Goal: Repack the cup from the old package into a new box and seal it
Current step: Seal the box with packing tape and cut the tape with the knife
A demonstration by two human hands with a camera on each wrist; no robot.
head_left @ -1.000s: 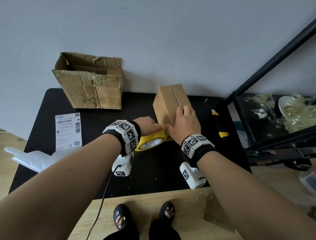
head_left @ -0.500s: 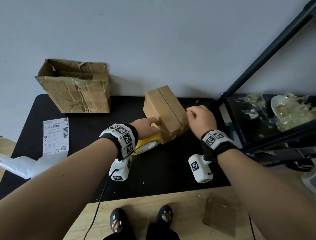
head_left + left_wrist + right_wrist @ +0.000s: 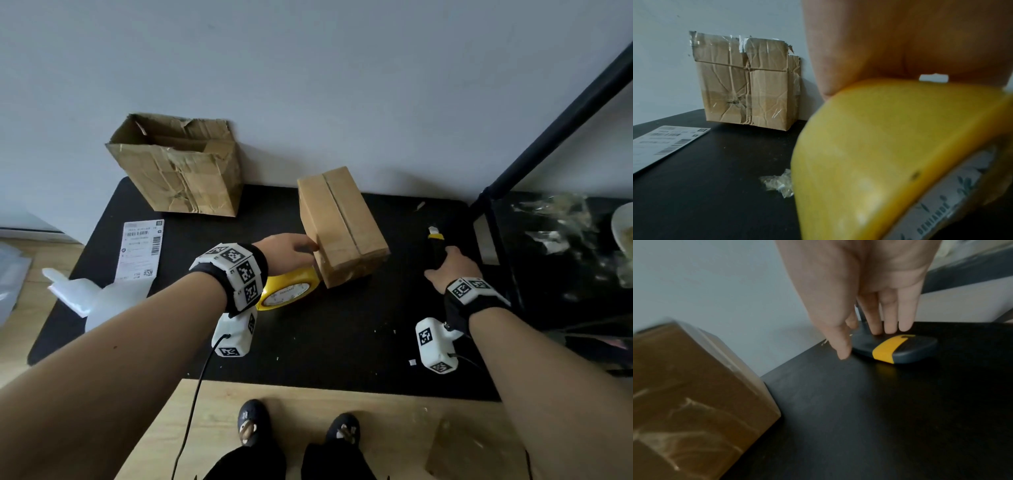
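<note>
1. Cup: not visible in any view; judging by the closed flaps, it is probably already inside the new box (image 3: 340, 229), but that cannot be confirmed.
2. New box stands closed on the black table (image 3: 342, 342), its top seam running lengthwise, with glossy tape showing on the near end in the right wrist view.
3. Tape roll (image 3: 286, 289), yellow, sits against the box's near lower corner. The left hand (image 3: 286, 248) lies over it with fingers curled round the roll and fingertips at the box's edge; the left wrist view shows skin pressed on the roll's yellow rim.
4. Right hand (image 3: 448, 269) is well apart from the box, fingers straight and spread, tips touching the dark handle of a utility knife (image 3: 894, 348) with a yellow band; nothing is clasped yet.
5. Step in hand, as I judge it: sealing, at the point of cutting the tape strip free from the roll.
6. Next move calls for closing the fingers round the knife handle, lifting it, and bringing the blade to the taut tape between roll and box while the left hand keeps tension.
7. Farther out: the old package (image 3: 181, 171), crumpled and open-topped, by the wall; a shipping label (image 3: 140, 248); white packing material (image 3: 92, 296) at the table's left edge.
</note>
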